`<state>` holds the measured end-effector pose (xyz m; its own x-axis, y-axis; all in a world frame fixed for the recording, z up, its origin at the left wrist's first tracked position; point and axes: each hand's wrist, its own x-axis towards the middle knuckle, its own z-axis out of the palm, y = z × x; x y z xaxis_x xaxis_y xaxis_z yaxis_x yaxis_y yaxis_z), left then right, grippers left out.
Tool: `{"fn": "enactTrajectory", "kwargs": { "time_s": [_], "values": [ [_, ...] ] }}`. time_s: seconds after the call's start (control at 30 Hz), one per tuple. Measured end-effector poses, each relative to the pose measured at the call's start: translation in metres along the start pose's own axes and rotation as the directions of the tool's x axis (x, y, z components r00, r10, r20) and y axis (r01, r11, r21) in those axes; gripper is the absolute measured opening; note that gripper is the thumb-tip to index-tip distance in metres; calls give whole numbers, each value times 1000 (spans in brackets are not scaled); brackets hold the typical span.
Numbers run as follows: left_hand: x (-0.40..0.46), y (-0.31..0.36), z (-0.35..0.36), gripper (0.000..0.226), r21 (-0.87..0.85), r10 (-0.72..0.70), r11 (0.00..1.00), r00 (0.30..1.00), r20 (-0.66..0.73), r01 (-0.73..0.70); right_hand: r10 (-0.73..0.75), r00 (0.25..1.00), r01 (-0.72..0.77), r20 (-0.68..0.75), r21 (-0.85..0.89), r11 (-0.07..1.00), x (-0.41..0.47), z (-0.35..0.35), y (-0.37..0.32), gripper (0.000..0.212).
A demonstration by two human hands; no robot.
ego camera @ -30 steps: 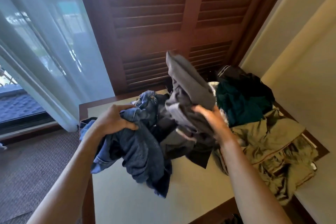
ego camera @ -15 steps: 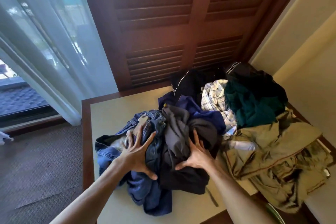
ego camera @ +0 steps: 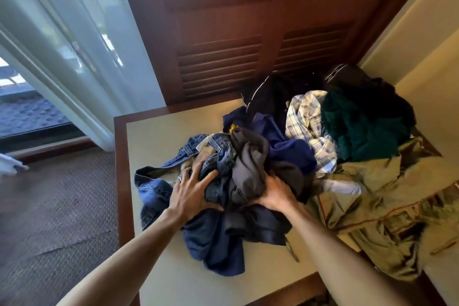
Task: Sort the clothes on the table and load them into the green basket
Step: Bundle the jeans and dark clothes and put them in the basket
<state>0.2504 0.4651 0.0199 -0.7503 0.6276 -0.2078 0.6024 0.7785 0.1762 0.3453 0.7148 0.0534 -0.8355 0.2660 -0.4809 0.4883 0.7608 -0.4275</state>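
Note:
A heap of clothes covers the table (ego camera: pixel 159 131). My left hand (ego camera: pixel 191 191) lies spread on the blue jeans (ego camera: pixel 213 238), fingers curling into the denim. My right hand (ego camera: pixel 275 194) grips the dark grey garment (ego camera: pixel 250 164) in the middle of the heap. Behind these lie a navy garment (ego camera: pixel 285 146), a plaid shirt (ego camera: pixel 308 129), a dark green garment (ego camera: pixel 360 129) and black clothes (ego camera: pixel 273 97). An olive jacket (ego camera: pixel 387 201) spreads over the right side. The green basket is not in view.
The table has a dark wooden rim (ego camera: pixel 121 181) and stands against a louvred wooden door (ego camera: pixel 236 32). A sheer curtain (ego camera: pixel 62 32) and window are at the left. Carpeted floor (ego camera: pixel 57 206) lies left of the table. A cream wall (ego camera: pixel 422 45) is at the right.
A second ago both hands held the jeans and grey garment up in the air. They have come down onto the table, and both hands now press on the bundle.

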Motion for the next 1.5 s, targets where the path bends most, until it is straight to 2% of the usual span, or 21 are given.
{"fn": "enactTrajectory", "kwargs": {
  "time_s": [0.1,0.2,0.27,0.33,0.4,0.57,0.73,0.9,0.97,1.07,1.2,1.3,1.4,1.5],
  "values": [
    [5,-4,-6,93,-37,5,999,997,-71,-8,68,998,-66,-7,110,992,-8,-1,1,92],
    [8,-2,-19,73,-98,-25,995,994,-109,15,94,995,-82,-42,234,969,-13,-1,13,95],
    [7,2,-27,62,-123,-41,992,990,-132,25,116,992,-93,-53,324,941,-18,0,23,87],
    [4,4,-32,54,-149,-41,989,989,-141,20,123,987,-70,-100,421,904,-23,0,33,95],
    [-1,3,-37,51,-179,-39,984,989,-144,13,130,980,-38,-152,494,869,-32,-4,42,105],
    [-18,4,-56,52,-292,-52,956,982,-183,-4,170,944,14,-282,551,835,-85,-33,42,65],
    [-25,22,-90,52,-357,10,929,970,-243,-99,184,897,99,-403,588,802,-141,-63,53,50],
    [-30,81,-136,47,-376,163,879,925,-343,-294,232,835,155,-499,619,770,-219,-94,58,52],
    [-33,110,-155,45,-372,212,855,899,-383,-360,246,793,186,-557,606,773,-255,-107,64,45],
    [-44,156,-184,41,-379,253,821,866,-431,-428,269,700,236,-661,570,787,-308,-131,72,52],
    [-63,219,-209,48,-405,294,758,822,-488,-511,260,604,253,-753,491,834,-372,-154,97,41],
    [-88,271,-208,50,-415,337,711,794,-507,-567,262,549,245,-794,453,857,-416,-157,118,47],
    [-119,319,-183,47,-442,365,685,798,-479,-579,274,536,228,-799,449,864,-448,-144,147,59],
    [-153,360,-141,48,-463,380,693,825,-418,-553,314,536,199,-784,479,855,-472,-116,183,56]
  ]
}}
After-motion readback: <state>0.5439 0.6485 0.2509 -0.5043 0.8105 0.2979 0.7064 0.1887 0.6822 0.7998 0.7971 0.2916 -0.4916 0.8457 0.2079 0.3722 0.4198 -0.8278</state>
